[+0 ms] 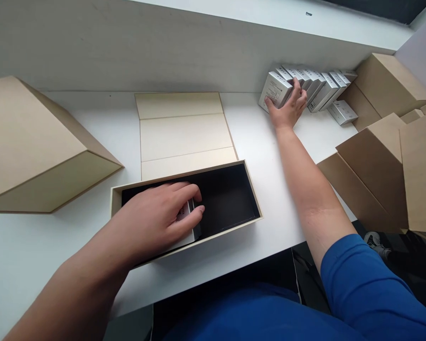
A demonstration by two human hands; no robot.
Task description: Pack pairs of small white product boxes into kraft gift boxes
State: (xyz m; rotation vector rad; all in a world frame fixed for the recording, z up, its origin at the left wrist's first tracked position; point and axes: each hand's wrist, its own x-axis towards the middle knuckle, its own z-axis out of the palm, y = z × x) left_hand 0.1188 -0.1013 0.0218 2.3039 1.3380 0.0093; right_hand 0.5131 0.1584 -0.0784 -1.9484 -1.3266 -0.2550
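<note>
My left hand (166, 210) reaches into a long cream box (250, 189) with a black lining. Its fingers are curled over a small silver-white carton (190, 232), which it mostly hides. Behind the long box, its creased lid flap (184, 135) lies spread on the table. At the far right, my right hand (289, 106) grips the front silver-white carton (275, 89) of a leaning row, thumb on the near face and fingers over the other side. Several more cartons (323, 92) stand tilted behind it, and one carton (342, 112) lies flat beside the row.
A large tan box (31, 137) stands at the left on the white table (17, 255). More tan boxes (372, 166) crowd the right side, some stacked against each other. A low wall (128, 47) with a ledge runs along the back. A shoe (376, 242) shows below at right.
</note>
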